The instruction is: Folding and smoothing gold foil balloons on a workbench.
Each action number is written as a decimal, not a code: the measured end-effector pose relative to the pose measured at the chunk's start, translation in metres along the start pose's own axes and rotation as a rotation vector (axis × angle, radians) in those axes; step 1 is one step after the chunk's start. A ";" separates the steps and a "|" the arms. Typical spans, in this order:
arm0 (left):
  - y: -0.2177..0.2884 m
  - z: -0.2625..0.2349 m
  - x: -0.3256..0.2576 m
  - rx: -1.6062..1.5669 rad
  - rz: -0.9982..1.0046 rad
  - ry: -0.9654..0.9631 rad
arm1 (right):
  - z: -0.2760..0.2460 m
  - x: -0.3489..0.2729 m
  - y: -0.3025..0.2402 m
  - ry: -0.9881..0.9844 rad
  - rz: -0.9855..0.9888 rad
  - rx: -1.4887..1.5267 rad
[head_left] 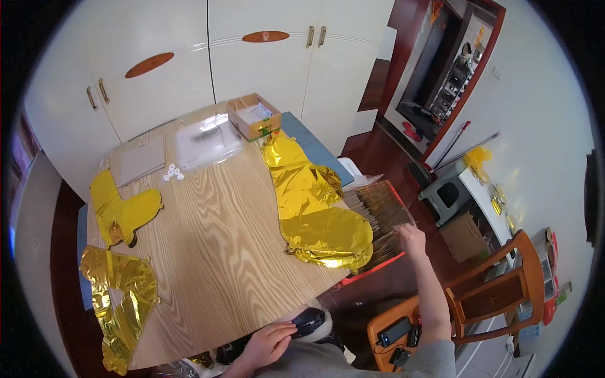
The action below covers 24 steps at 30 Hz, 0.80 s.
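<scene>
Beyond the largest gold foil piece [307, 200], a green-printed cardboard box [254, 130].

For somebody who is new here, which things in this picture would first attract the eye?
Probably the large, shiny gold foil shape along the right side of the pale wood-grain table. Two smaller gold foil pieces lie on its left side. Past its right edge, the right hand is at a ridged brown object with red edging.

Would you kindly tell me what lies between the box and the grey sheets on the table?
Clear plastic lies between the box and the grey sheets in the head view, with small white pieces by its near left corner.
</scene>
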<state>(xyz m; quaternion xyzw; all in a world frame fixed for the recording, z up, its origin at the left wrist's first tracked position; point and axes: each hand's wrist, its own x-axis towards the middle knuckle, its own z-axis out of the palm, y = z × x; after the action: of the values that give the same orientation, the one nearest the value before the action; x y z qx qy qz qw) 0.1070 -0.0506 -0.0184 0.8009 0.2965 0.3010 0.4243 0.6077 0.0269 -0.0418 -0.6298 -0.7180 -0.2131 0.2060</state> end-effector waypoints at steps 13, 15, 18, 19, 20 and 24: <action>0.007 0.004 0.000 0.045 0.057 -0.060 | 0.027 -0.047 -0.001 -0.104 -0.019 -0.170; 0.018 -0.005 0.003 -0.004 0.075 -0.127 | 0.015 -0.026 -0.005 0.003 -0.024 -0.130; 0.046 -0.026 0.010 -0.270 0.186 -0.287 | 0.003 -0.010 -0.009 0.104 -0.120 -0.063; 0.052 -0.030 0.010 -0.419 0.288 -0.339 | 0.004 -0.014 -0.009 0.099 -0.123 -0.088; 0.058 -0.033 0.010 -0.567 0.391 -0.389 | 0.007 -0.020 -0.007 0.081 -0.110 -0.116; 0.096 -0.029 0.022 -0.859 0.699 -0.556 | 0.020 -0.049 -0.011 0.054 -0.093 -0.184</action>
<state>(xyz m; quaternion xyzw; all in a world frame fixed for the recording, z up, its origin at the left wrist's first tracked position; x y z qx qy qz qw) 0.1211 -0.0648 0.0825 0.6566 -0.2528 0.2948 0.6466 0.6024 -0.0028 -0.0864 -0.6060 -0.7181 -0.3044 0.1562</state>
